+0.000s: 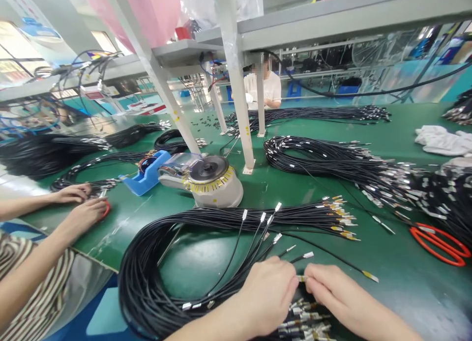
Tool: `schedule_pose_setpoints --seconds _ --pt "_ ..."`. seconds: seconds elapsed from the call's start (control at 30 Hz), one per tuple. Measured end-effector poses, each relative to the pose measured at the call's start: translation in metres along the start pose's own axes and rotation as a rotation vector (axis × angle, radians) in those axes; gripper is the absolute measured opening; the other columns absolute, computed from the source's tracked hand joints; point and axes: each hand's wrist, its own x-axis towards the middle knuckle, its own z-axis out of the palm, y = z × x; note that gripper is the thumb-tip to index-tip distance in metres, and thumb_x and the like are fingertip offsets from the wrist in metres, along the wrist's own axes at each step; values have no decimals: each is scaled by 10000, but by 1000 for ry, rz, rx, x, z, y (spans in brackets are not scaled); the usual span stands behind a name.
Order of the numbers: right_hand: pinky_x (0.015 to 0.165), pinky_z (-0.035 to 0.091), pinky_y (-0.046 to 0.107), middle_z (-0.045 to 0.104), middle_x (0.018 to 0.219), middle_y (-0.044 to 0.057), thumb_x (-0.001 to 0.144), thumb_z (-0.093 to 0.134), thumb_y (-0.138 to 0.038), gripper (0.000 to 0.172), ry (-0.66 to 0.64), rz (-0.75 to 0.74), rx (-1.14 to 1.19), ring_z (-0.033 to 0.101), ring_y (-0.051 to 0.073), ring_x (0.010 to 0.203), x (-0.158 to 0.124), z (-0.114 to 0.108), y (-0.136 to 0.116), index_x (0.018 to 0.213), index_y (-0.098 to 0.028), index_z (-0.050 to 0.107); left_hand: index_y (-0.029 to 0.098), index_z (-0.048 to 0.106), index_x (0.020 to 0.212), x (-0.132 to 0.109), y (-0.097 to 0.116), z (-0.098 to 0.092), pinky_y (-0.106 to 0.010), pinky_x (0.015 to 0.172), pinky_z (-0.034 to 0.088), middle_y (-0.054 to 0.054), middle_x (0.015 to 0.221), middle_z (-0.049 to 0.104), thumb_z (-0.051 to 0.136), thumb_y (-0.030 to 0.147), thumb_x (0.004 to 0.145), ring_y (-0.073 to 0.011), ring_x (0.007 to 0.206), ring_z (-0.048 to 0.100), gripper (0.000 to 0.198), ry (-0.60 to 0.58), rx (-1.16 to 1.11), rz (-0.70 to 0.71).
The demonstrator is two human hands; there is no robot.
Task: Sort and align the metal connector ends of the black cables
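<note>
My left hand (267, 294) and my right hand (334, 289) meet at the near edge of the green table (387, 277). Both are closed, pinching a small metal cable connector (302, 278) between their fingertips. Under my hands lies a cluster of metal-tipped cable ends (306, 321). A big looped bundle of thin black cables (191, 233) curves from my left hand round to the gold-tipped ends (341, 218) in the middle of the table.
A tape dispenser (206, 179) with a blue holder (147, 171) stands behind the loop. Orange scissors (438, 242) lie at the right. More cable bundles (332, 159) cover the table. A co-worker's hands (79, 203) rest at the left; another person (263, 88) sits across.
</note>
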Motion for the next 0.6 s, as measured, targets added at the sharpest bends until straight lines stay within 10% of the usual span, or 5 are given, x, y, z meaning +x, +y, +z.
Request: schedule_pose_setpoints --seconds 0.6 --pt "592 349 266 520 644 -2 924 282 -239 303 -26 -7 90 458 151 619 6 12 7 639 -206 378 180 512 782 5 1 -4 -258 679 410 -18 762 589 330 217 912 -151 703 504 226 -40 -112 64"
